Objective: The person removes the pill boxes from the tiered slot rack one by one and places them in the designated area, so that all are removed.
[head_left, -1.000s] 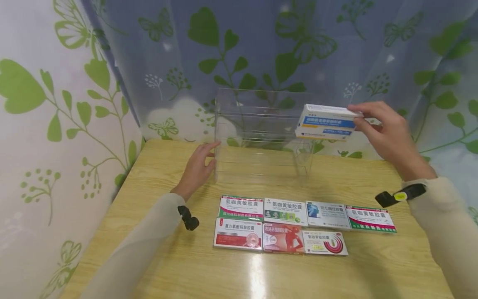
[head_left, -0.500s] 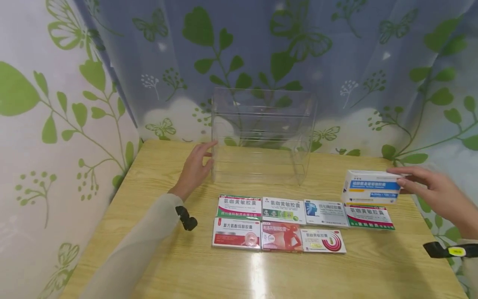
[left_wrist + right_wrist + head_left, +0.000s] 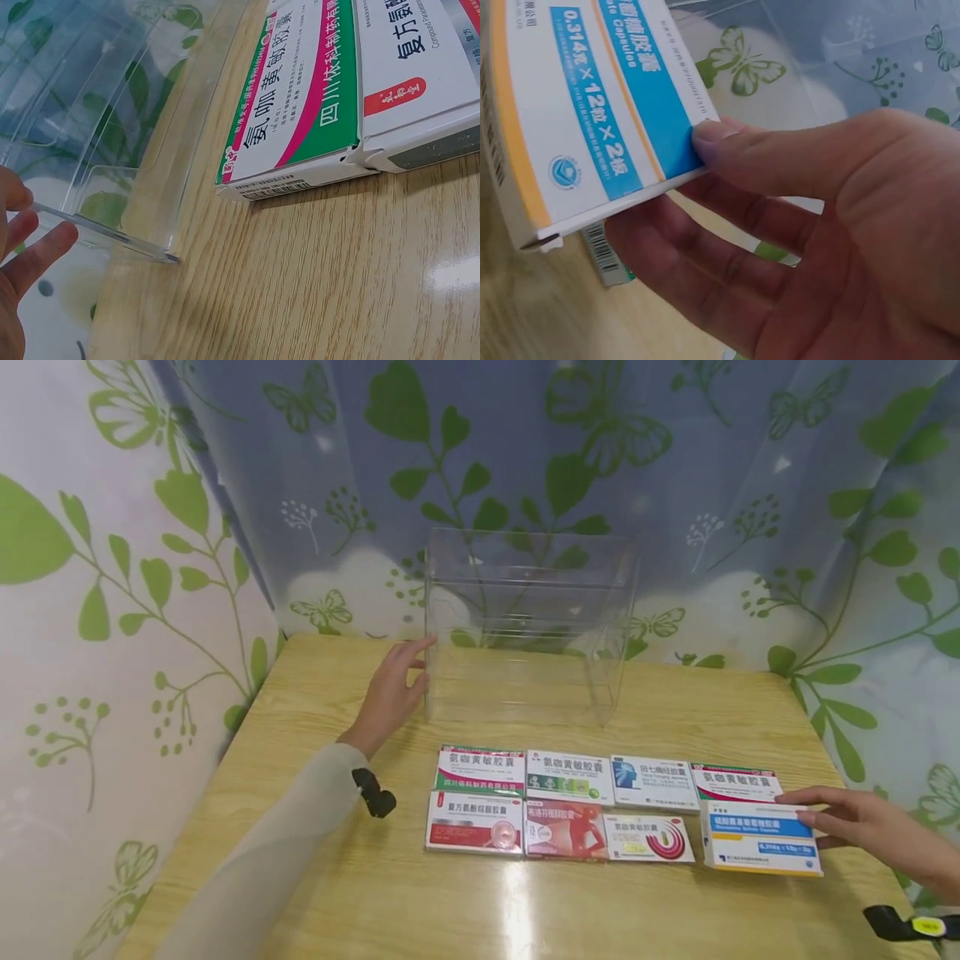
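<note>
My right hand (image 3: 862, 827) pinches a white medicine box with blue and orange bands (image 3: 765, 839) by its right end. The thumb (image 3: 720, 146) lies on the printed face, and the other fingers are behind it. In the head view the box is tilted at the right end of the lower row, overlapping the pink-and-green box (image 3: 735, 782) behind it. My left hand (image 3: 390, 693) touches the left side of a clear acrylic stepped rack (image 3: 525, 685), its fingers fairly straight. The left wrist view shows those fingertips (image 3: 64, 240) at the rack's edge.
Two rows of flat medicine boxes lie in front of the rack, among them a green-and-white box (image 3: 568, 777), a red box (image 3: 564, 831) and a grey-blue box (image 3: 652, 783). A patterned cloth (image 3: 510, 443) hangs behind the wooden table (image 3: 360, 893) and at both sides.
My right hand has carried the blue-banded box from beside the rack's upper right, down and rightward, to the right end of the lower row. My left hand has stayed at the rack.
</note>
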### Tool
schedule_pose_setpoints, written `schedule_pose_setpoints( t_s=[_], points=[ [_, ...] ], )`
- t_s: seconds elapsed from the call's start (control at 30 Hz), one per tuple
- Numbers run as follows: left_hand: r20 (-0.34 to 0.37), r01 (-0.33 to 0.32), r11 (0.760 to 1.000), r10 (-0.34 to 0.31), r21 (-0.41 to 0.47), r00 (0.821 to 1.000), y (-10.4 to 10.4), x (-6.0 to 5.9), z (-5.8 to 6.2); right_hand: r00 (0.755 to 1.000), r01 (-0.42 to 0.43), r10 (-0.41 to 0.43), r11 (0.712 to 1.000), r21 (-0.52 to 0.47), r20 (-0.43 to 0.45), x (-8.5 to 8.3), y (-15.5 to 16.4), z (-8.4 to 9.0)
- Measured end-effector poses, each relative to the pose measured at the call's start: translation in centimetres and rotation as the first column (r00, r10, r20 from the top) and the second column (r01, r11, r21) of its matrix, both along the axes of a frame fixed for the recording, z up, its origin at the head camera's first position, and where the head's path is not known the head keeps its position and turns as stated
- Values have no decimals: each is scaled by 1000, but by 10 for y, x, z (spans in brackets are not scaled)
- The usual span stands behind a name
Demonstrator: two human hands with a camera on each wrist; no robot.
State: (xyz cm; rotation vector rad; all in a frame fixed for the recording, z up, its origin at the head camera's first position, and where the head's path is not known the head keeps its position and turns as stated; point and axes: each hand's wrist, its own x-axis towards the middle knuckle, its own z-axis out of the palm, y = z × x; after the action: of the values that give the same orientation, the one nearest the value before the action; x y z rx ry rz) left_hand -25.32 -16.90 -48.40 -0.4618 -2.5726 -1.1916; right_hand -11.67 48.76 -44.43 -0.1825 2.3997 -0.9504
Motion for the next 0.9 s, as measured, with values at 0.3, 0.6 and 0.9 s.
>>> schedule_pose_setpoints(
  t_s=[0.3,0.6,0.9],
  points=[
    [-1,3,1000,-3,2,1000,0,0,2,994,66,-69,997,45,86,2,-3,-16],
    [-12,6,1000,-6,12,1000,0,0,1,967,234,-236,972,33,95,3,-8,-24],
    [17,0,1000,0,13,1000,1,0,-1,957,259,-258,966,14,131,4,-8,-31]
  ],
)
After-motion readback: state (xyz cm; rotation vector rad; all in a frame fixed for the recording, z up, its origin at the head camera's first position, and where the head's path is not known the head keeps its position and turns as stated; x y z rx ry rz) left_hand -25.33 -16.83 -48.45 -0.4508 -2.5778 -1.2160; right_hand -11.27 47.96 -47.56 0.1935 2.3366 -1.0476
